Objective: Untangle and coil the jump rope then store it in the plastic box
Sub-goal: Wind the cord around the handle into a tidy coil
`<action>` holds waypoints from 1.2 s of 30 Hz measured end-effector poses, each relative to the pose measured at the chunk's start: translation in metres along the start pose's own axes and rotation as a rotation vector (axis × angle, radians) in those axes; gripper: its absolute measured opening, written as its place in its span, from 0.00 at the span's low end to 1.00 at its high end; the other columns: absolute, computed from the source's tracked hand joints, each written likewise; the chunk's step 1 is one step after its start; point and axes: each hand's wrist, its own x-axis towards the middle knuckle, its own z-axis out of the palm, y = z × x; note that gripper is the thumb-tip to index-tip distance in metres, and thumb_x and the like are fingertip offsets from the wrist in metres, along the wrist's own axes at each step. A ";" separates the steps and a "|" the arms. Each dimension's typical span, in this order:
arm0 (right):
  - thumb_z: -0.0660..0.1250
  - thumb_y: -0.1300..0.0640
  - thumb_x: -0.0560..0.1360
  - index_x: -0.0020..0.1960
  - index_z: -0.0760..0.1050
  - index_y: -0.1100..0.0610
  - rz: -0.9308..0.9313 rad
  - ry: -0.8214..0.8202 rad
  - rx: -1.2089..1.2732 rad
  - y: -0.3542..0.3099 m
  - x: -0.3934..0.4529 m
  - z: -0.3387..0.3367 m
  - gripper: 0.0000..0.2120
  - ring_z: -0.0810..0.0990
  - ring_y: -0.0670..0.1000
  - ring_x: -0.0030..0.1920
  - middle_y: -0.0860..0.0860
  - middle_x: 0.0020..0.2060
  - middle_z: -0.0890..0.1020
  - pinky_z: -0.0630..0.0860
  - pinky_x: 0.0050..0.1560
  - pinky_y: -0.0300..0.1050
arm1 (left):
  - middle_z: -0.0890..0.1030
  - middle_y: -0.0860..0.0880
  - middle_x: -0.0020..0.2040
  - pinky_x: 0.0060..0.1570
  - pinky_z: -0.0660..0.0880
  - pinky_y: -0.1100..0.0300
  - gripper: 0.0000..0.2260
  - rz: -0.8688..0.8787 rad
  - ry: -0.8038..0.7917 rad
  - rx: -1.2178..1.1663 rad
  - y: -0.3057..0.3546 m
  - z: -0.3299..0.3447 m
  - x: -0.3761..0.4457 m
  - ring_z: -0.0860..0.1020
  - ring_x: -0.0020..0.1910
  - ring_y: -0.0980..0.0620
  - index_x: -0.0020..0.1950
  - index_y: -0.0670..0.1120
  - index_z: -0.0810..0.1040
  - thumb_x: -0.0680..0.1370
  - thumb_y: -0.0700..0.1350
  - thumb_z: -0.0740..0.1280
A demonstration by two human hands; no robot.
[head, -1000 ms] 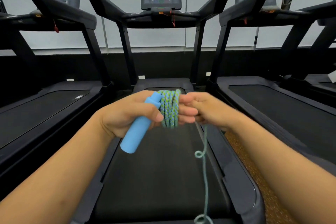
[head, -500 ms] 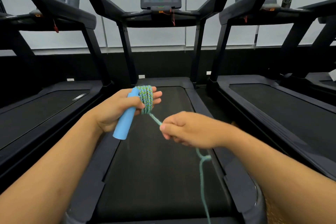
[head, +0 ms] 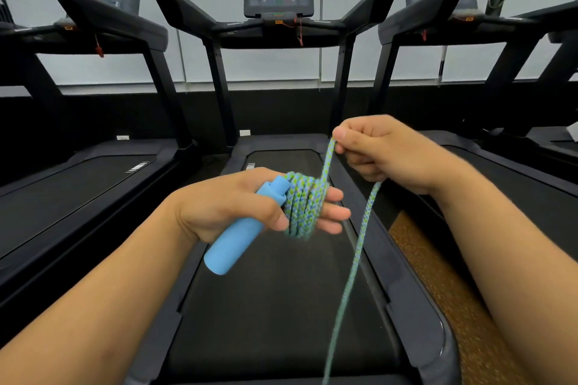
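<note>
The left hand (head: pixel 237 209) held the blue handle (head: pixel 240 228) of the jump rope (head: pixel 305 206) against its palm, thumb curled over it, the fingers extended with several turns of rope wound around them. The handle's long axis ran from low left to upper right, a smooth, matte cylinder, and the coil sat just beyond its upper end. The right hand (head: pixel 384 153), higher and farther out, pinched the rope between thumb and forefinger, so a short taut run climbed from the coil up to the pinch. From that hand the loose tail (head: pixel 353 269) dropped past the coil's right side and out of view below. The cord looked braided, flecked green and blue, soft and limp. The next wrap seemingly depended on carrying the rope over the left fingers. No plastic box was visible; treadmills (head: pixel 278 306) stood ahead.
</note>
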 end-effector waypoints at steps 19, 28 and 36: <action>0.54 0.48 0.88 0.45 0.71 0.53 0.324 -0.320 0.242 0.072 -0.025 0.117 0.16 0.60 0.44 0.23 0.49 0.29 0.67 0.58 0.24 0.37 | 0.81 0.43 0.69 0.68 0.75 0.53 0.30 0.197 0.508 -0.302 -0.025 -0.049 0.011 0.80 0.69 0.45 0.74 0.37 0.71 0.71 0.33 0.61; 0.57 0.55 0.87 0.42 0.72 0.57 0.132 -0.219 -0.102 -0.006 -0.017 0.075 0.15 0.64 0.45 0.26 0.47 0.27 0.68 0.63 0.27 0.34 | 0.87 0.47 0.58 0.55 0.80 0.65 0.24 -0.019 0.476 -0.094 -0.056 -0.049 0.009 0.85 0.57 0.52 0.62 0.41 0.81 0.67 0.33 0.63; 0.58 0.51 0.87 0.41 0.72 0.56 0.035 0.035 -0.080 -0.007 0.000 0.023 0.17 0.59 0.45 0.25 0.48 0.27 0.66 0.58 0.25 0.36 | 0.83 0.45 0.66 0.72 0.72 0.55 0.28 -0.085 0.045 0.115 -0.027 0.001 0.020 0.80 0.68 0.47 0.72 0.40 0.74 0.72 0.30 0.62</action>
